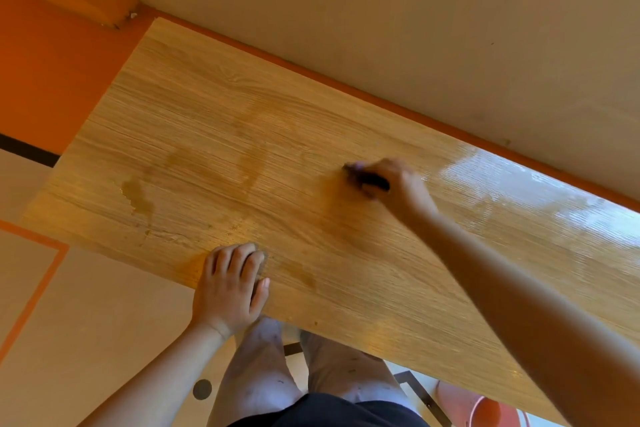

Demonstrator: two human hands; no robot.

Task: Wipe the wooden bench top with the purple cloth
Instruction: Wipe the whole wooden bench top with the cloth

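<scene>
The wooden surface point(346, 253) runs slantwise across the view, its far edge against a beige wall point(381, 10) with an orange strip along the join. Glare shines on its right part, and darker damp streaks and a small stain point(136, 196) mark its left part. Below its near edge lies a pale floor point(86, 322) with orange lines, and the person's 2 legs point(277, 374) stand just under that edge. The right arm reaches out over the middle of the surface. The right hand point(391, 184) is clenched around the cloth point(367, 177), which shows only as a dark, blurred bunch under the fingers, pressed on the wood. The left hand point(232, 284) grasps nothing; it rests palm down on the near edge, fingers curled.
</scene>
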